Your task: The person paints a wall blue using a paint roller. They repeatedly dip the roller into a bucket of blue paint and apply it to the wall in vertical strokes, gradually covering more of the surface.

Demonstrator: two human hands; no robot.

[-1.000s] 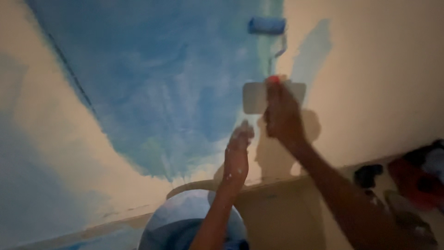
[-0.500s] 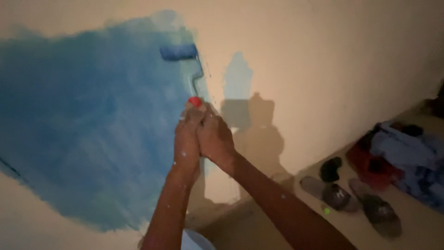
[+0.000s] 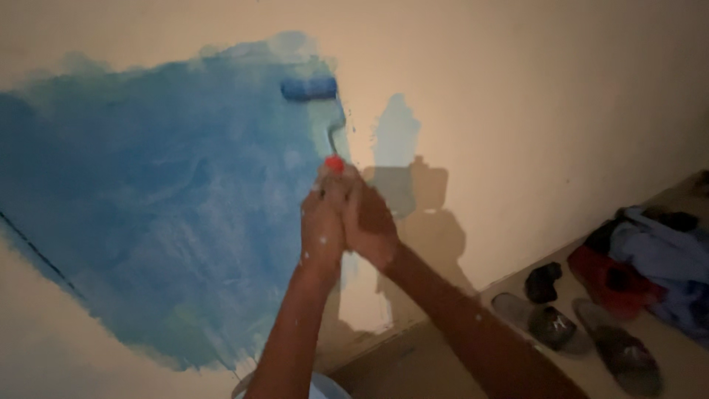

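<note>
Blue-soaked paint roller [image 3: 309, 88] with a red-tipped handle sits against the beige wall [image 3: 532, 96] at twelve o'clock from my hands, on the blue patch's edge. My left hand [image 3: 321, 229] and right hand [image 3: 367, 219] clasp the handle together. Dark sandals [image 3: 583, 340] lie at four o'clock.

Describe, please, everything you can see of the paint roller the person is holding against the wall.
The paint roller has a short sleeve soaked dark blue, lying level and pressed to the wall at the upper right edge of the blue painted patch. A thin, paint-smeared bent frame runs down from its right end to a red handle, mostly hidden. Both hands grip that handle together: the left hand beside the right hand, both flecked with paint.
</note>
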